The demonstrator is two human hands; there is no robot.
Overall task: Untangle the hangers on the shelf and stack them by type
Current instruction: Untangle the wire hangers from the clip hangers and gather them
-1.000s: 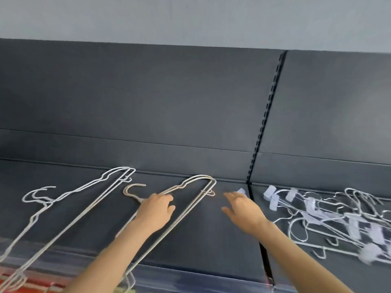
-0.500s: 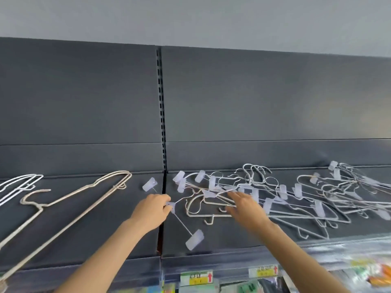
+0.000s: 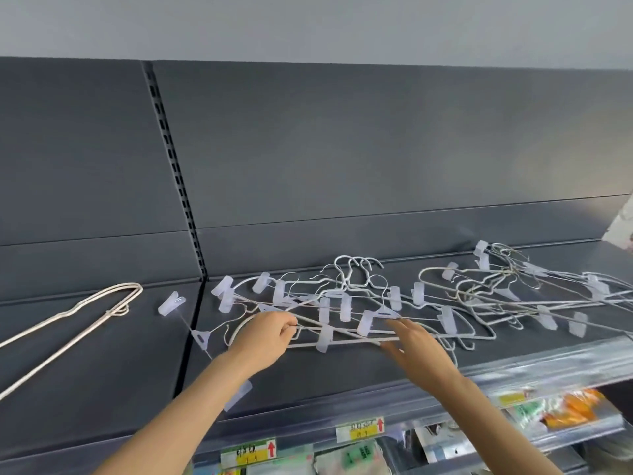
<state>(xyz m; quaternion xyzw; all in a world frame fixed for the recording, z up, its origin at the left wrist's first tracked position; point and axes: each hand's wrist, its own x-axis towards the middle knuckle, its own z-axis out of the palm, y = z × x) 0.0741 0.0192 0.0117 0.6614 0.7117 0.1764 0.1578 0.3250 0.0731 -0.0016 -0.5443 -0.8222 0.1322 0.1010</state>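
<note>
The left hand (image 3: 263,337) curls its fingers round the thin wire of a hanger (image 3: 342,343) at the left end of the tangle. The right hand (image 3: 418,347) lies with straight, spread fingers on that hanger's other end, gripping nothing, the thumb just below the bar. The hanger's long bar runs left to right, roughly parallel to the front edge of the shelf (image 3: 102,389), and carries a pale clip near its middle. Which way its hook points is lost under the left hand and the crossing wires.

The hanger belongs to the tangle of clip hangers (image 3: 344,308), which sprawls from the middle of the shelf towards its right end. Most bars there lie lengthwise along the shelf, and a bunch of hooks rises towards the back edge. The wires overlap so thickly that single hangers cannot be told apart, and the right end is cut off by the frame.

Just left of the tangle, a lone clip hanger (image 3: 199,337) lies across the shelf seam, its axis running from back to front. Its near clip is partly behind the left forearm. Further left, plain wire hangers (image 3: 118,310) lie stacked, slanting towards the front left corner and cut off there.

Behind stands the grey back panel (image 3: 342,149) with a slotted upright (image 3: 174,166). Below the front edge are a price rail (image 3: 359,430) and blurred packets (image 3: 565,409). A white object (image 3: 620,224) is clipped at the right.
</note>
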